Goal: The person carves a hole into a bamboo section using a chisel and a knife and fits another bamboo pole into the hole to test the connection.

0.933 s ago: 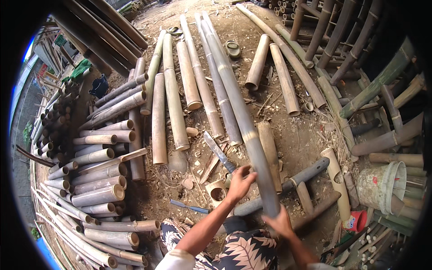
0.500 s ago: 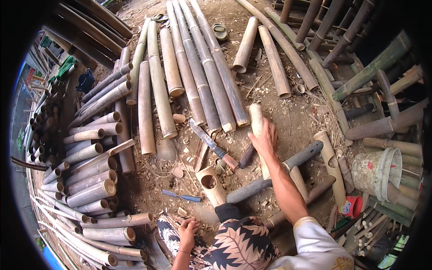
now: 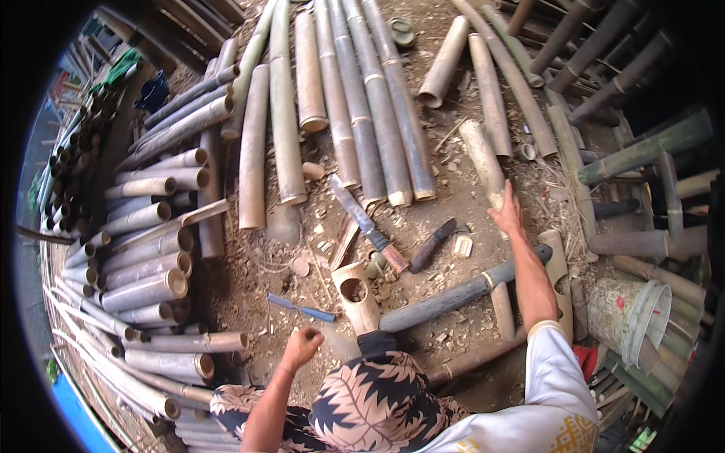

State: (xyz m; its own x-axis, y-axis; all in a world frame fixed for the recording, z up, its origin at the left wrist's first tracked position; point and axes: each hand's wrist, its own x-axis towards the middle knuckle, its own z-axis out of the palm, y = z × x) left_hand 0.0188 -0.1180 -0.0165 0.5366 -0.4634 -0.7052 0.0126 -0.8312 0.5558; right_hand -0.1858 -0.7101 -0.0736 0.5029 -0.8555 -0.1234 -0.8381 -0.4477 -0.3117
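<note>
My right hand (image 3: 509, 213), at the end of an outstretched arm, closes around the lower part of a short pale bamboo piece (image 3: 480, 157). Its far end points away from me, near two bamboo lengths. Loosely curled above the ground in front of my left knee is my left hand (image 3: 303, 346), with nothing seen in it. A blue chisel-like tool (image 3: 300, 307) lies just beyond it. Between my hands stands a bamboo section with a round hole (image 3: 353, 294). Past that lie a large knife (image 3: 366, 225) and a curved dark-handled knife or sheath (image 3: 433, 246).
A dark pole (image 3: 461, 293) lies crosswise before me. Long bamboo poles (image 3: 370, 106) stretch away ahead, and cut bamboo (image 3: 155, 291) is stacked at left. A white bucket (image 3: 623, 313) and a red container (image 3: 584, 359) sit at right. Wood chips litter the ground.
My right hand has carried the bamboo piece right and away from me, uncovering the curved dark-handled thing. My left hand has lifted off my knee and moved forward. The view has shifted slightly.
</note>
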